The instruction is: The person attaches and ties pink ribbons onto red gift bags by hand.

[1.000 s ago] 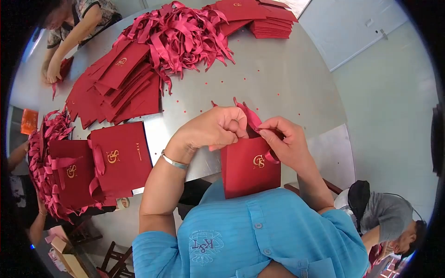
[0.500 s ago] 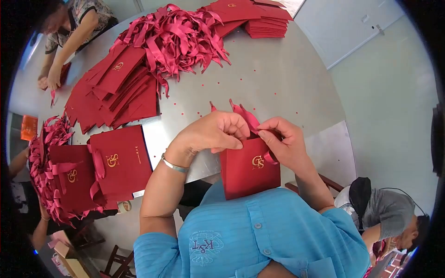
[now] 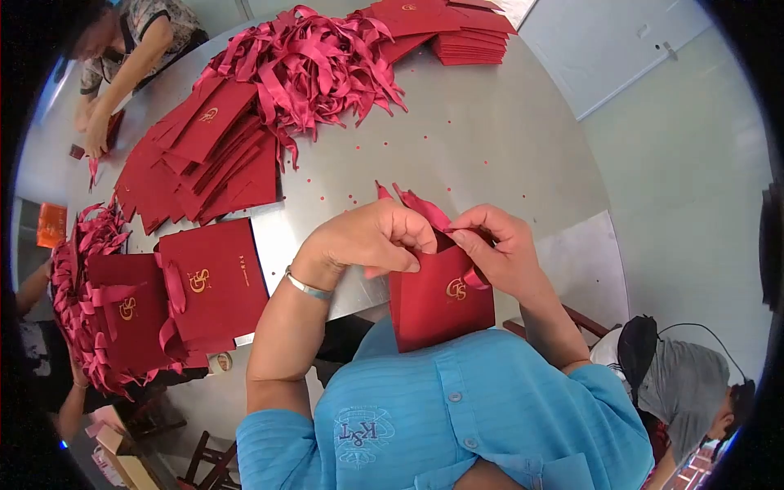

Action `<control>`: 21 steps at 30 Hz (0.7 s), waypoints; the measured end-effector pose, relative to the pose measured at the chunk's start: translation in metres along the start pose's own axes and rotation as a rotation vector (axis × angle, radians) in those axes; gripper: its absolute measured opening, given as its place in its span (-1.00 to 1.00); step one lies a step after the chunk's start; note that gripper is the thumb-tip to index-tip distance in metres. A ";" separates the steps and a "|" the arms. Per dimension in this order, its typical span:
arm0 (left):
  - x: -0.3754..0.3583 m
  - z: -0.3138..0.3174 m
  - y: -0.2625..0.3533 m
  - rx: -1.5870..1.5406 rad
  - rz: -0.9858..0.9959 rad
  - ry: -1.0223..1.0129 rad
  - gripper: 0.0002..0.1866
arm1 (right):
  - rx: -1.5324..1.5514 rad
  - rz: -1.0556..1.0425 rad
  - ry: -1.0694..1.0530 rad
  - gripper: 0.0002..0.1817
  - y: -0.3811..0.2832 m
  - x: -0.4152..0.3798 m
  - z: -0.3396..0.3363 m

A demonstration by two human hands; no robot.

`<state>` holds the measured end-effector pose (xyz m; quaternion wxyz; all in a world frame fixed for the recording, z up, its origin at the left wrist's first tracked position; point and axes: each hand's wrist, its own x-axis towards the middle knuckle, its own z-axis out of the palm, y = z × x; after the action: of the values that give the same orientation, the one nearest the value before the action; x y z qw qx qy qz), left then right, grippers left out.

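Note:
A small red paper gift bag [image 3: 433,306] with a gold logo stands upright against my blue shirt, its mouth facing up. At the bag's top left corner, my left hand [image 3: 376,237] is closed, thumb and fingers gripping the rim. My right hand [image 3: 498,249] pinches a dark pink ribbon [image 3: 426,210] between thumb and forefinger at the top right rim. The ribbon's tipped ends stick out beyond the bag, and a loop of it hangs over the front beside the logo. My fingers hide part of the bag's mouth.
Flat red bags [image 3: 208,155] lie piled on the metal table [image 3: 523,122], beside a heap of pink ribbons [image 3: 314,65]. More bags are stacked [image 3: 469,45] at the back. Bags with ribbons attached [image 3: 212,282] lie at left. Co-workers sit around; small red dots are scattered about.
My left hand has shifted slightly, and the ribbon ends have dropped a little to the left. The co-worker at lower right has leaned lower. My right hand keeps its pinch.

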<state>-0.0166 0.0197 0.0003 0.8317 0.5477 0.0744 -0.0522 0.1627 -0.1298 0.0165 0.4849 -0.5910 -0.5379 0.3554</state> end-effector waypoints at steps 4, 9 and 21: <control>0.001 -0.002 -0.004 -0.008 0.017 -0.008 -0.78 | -0.005 -0.028 0.006 -0.95 0.006 0.000 0.001; 0.000 0.004 0.000 -0.013 0.041 0.066 -0.80 | -0.015 -0.016 0.029 -0.95 0.002 -0.001 0.000; 0.002 0.011 0.001 -0.065 -0.009 0.062 -0.83 | -0.006 0.053 0.041 -0.95 0.003 -0.004 0.000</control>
<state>-0.0137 0.0104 0.0053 0.8462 0.5212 0.1042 -0.0366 0.1633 -0.1335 0.0131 0.4843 -0.6136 -0.5132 0.3543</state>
